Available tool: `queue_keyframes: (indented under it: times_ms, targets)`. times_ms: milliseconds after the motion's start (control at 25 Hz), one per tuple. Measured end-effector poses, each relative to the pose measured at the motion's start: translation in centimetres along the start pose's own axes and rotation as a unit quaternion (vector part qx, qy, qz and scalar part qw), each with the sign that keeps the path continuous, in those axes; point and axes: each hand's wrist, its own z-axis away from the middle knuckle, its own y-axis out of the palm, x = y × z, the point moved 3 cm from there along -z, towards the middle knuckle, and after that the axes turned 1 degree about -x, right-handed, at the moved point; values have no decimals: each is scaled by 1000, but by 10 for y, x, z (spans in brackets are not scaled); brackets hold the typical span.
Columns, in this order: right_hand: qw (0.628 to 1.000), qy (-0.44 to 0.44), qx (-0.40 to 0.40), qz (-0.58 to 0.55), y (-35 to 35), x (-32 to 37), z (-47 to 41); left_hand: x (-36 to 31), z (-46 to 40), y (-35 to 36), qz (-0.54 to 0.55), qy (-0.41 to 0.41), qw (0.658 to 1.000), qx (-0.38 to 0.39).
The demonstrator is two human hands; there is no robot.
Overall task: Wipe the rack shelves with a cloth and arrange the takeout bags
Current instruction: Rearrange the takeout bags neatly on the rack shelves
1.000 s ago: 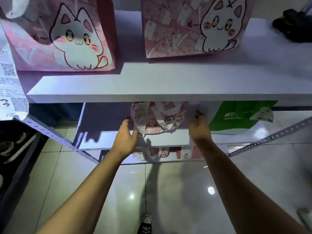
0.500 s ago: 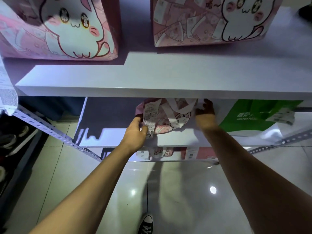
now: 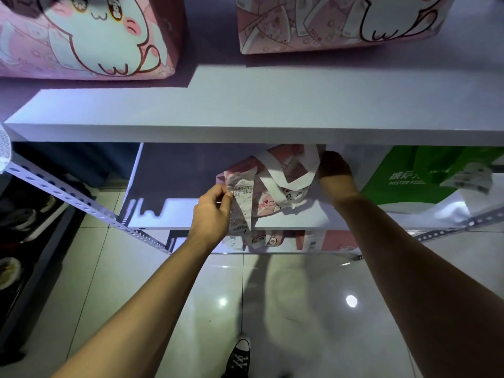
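My left hand (image 3: 211, 214) pinches the long white printed receipt (image 3: 241, 205) hanging off the small pink takeout bag with white fabric handles (image 3: 272, 186), fingers curled on the paper. My right hand (image 3: 334, 173) reaches to the bag's far side under the upper white shelf board (image 3: 245, 115); its fingers are hidden, so I cannot tell its grip. The bag sits on the middle shelf (image 3: 300, 218) near its front edge, bare shelf to its left, a green takeout bag (image 3: 425, 175) well to the right.

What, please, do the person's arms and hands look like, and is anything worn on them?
Both forearms are bare up to the frame edge, with no sleeves showing. The left hand and right hand show no gloves, watch or rings. The fingers are bare too.
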Motion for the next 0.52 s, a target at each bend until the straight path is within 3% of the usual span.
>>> queue_keyframes:
  times_ms: [200,520]
  targets:
    - [996,-67,-48,-20,-8,-31,47,2,25,-9,27,-31,999,-23]
    - [992,-91,-34,-75,-50,-38,137,-20,109,-26,53,-79,991,-92]
